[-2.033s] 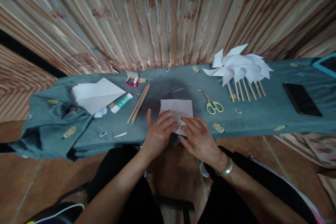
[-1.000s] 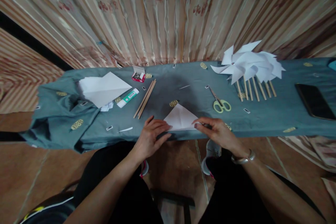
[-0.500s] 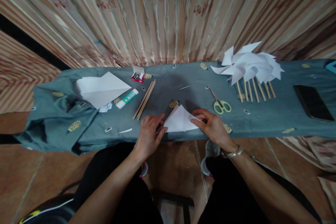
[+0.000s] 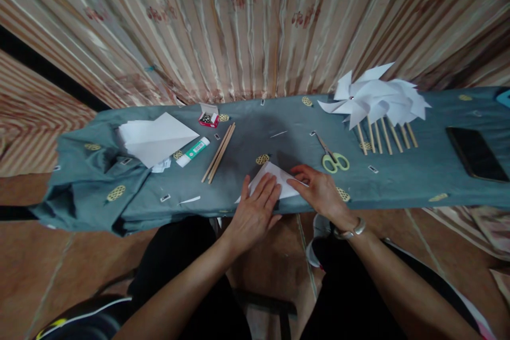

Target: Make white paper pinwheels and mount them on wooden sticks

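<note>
A folded sheet of white paper point(image 4: 274, 170) lies near the front edge of the cloth-covered table, its peak pointing away from me. My left hand point(image 4: 257, 207) is laid flat on it, fingers stretched over its left and middle part. My right hand point(image 4: 316, 188), with a metal bracelet at the wrist, pinches the paper's right corner between thumb and fingers. Beyond the paper lie a thin white sliver point(image 4: 279, 133) and green-handled scissors point(image 4: 334, 161). Wooden sticks point(image 4: 219, 154) rest to the left of it.
On the left are a stack of white paper point(image 4: 159, 138), a glue stick point(image 4: 193, 152) and a small red box of metal pins point(image 4: 209, 117). White paper pinwheels point(image 4: 382, 98) on sticks lie at the right, near a black phone point(image 4: 476, 153). A patterned curtain point(image 4: 255, 26) hangs behind.
My left hand has moved right from the paper's left corner and now lies flat across it. The left side of the paper looks folded flatter. My right hand keeps its hold at the right corner.
</note>
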Demonstrator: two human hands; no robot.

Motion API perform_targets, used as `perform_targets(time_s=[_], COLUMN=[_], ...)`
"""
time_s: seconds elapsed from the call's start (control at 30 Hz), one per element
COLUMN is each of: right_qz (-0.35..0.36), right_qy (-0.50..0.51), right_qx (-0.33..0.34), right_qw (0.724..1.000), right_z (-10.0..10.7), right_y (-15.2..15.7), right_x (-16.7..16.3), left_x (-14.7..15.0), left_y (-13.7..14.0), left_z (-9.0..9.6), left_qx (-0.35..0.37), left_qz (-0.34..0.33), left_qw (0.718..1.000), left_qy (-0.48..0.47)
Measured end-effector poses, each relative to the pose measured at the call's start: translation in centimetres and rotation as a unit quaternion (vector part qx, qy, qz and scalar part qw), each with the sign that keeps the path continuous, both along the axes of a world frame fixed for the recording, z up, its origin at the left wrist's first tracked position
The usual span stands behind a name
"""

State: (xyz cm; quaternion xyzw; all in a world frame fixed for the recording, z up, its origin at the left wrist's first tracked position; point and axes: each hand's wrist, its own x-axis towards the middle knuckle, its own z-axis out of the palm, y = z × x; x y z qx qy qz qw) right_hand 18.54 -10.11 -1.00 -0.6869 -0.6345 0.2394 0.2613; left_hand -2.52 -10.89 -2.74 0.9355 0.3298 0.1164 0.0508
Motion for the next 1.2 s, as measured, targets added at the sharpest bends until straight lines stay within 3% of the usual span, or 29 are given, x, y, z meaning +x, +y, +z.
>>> perform_targets(time_s=[0.23,0.83,1.2], right_qz=[-0.018,-0.019,-0.027], right_qy=[0.018,-0.009,-0.035], right_qx=[-0.014,0.026,0.024], right_qw=[1.0,0.999,0.999], right_z=[0.4,-0.2,-0.2], right_y=[-0.4,0.3,0.5], right_x=[0.0,-0.4,-0.7], left_x=[-0.7,-0.6,-0.6], left_y=[-0.5,-0.3,-0.4], left_z=[0.0,0.0,-0.2], left_qx=[-0.014,-0.035,-0.017], left_qz=[0.014,0.04,0.06], left_qw=[0.999,0.998,0.998], left_qy=[0.025,0.031,0.03])
